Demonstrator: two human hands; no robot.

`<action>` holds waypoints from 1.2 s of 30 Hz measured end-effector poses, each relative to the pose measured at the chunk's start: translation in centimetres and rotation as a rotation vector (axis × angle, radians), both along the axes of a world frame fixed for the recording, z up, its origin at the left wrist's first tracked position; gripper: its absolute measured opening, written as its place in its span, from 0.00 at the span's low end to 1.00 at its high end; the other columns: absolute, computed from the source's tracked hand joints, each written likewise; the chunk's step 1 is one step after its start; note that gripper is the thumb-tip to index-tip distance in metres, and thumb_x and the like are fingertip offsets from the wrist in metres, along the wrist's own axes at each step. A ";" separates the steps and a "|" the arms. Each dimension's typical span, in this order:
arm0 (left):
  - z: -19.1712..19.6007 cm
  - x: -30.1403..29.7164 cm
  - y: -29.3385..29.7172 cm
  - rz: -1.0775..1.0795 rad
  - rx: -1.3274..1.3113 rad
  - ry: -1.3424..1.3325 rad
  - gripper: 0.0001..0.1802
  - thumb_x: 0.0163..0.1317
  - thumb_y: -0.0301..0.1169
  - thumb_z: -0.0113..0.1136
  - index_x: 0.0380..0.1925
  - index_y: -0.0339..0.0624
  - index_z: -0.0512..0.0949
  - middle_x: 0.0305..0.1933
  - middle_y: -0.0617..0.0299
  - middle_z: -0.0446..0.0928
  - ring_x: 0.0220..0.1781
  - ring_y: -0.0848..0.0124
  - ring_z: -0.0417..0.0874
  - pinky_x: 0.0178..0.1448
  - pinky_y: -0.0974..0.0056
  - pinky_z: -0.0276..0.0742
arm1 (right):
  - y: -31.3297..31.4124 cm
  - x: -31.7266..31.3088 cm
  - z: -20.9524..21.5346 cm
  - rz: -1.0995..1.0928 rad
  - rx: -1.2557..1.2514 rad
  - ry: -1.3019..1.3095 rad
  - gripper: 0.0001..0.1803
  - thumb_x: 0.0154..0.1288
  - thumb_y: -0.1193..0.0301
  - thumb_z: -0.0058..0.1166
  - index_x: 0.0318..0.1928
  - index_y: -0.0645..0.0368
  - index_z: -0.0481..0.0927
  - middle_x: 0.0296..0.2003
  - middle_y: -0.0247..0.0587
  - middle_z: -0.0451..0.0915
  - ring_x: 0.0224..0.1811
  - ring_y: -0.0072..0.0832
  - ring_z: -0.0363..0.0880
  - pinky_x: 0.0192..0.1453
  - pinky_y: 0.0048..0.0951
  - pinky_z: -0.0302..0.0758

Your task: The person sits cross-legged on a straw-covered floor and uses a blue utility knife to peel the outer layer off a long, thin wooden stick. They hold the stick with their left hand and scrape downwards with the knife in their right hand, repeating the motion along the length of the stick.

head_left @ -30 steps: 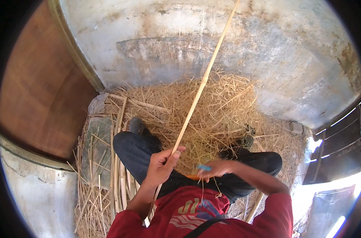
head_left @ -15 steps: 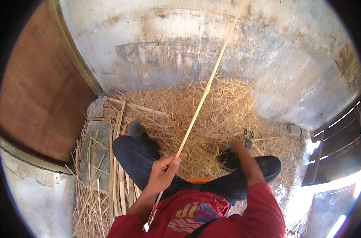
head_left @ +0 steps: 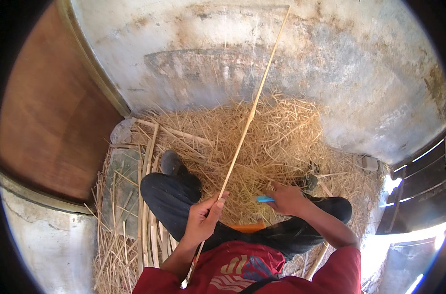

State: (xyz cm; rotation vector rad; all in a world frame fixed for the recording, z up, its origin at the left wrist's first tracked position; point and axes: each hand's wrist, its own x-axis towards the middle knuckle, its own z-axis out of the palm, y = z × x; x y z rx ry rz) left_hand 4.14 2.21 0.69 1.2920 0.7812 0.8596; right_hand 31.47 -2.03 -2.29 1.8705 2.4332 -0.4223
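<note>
My left hand [head_left: 204,218] is closed around a long, thin bamboo strip [head_left: 242,137]. The strip slants up and away in front of the pale wall, with a knot partway along, and its lower end runs back beside my red shirt. Over my bent right leg, my right hand [head_left: 287,198] grips a slim blue object [head_left: 265,199]; its kind does not show clearly. A gap separates this hand from the strip. Beneath both hands lies a heap of pale shavings [head_left: 262,166].
Several split bamboo lengths [head_left: 149,196] lie by my left leg, next to a grey slab [head_left: 119,191]. Something orange [head_left: 247,228] lies between my legs. A stained wall [head_left: 208,63] rises ahead, a brown wooden panel [head_left: 46,112] stands at left, and dark slats [head_left: 423,171] are at right.
My right hand has come from the dark foot area toward the middle, bringing the blue object nearer the strip. The strip's far tip has dropped into view; my left hand keeps its grip.
</note>
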 end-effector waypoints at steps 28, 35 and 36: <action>0.1 0.1 -4.9 -0.017 0.258 0.484 0.14 0.67 0.29 0.52 0.48 0.31 0.76 0.22 0.49 0.72 0.22 0.67 0.76 0.29 0.67 0.70 | 5.2 0.8 2.0 -0.111 0.729 -0.059 0.36 0.52 0.31 0.49 0.15 0.53 0.69 0.09 0.35 0.68 0.10 0.33 0.70 0.16 0.34 0.68; -0.7 0.6 -5.2 -0.056 0.220 0.494 0.14 0.67 0.27 0.51 0.48 0.32 0.77 0.18 0.61 0.68 0.22 0.82 0.66 0.26 0.71 0.65 | 8.2 5.7 1.7 -0.023 0.785 -0.175 0.35 0.54 0.32 0.48 0.17 0.52 0.73 0.12 0.35 0.72 0.13 0.33 0.74 0.19 0.36 0.70; -0.1 0.7 -4.7 -0.080 0.190 0.531 0.13 0.67 0.27 0.51 0.48 0.31 0.77 0.19 0.60 0.69 0.23 0.81 0.68 0.28 0.71 0.67 | 9.1 6.4 2.0 -0.010 0.783 -0.192 0.34 0.56 0.33 0.47 0.18 0.52 0.74 0.13 0.36 0.74 0.14 0.33 0.75 0.21 0.37 0.72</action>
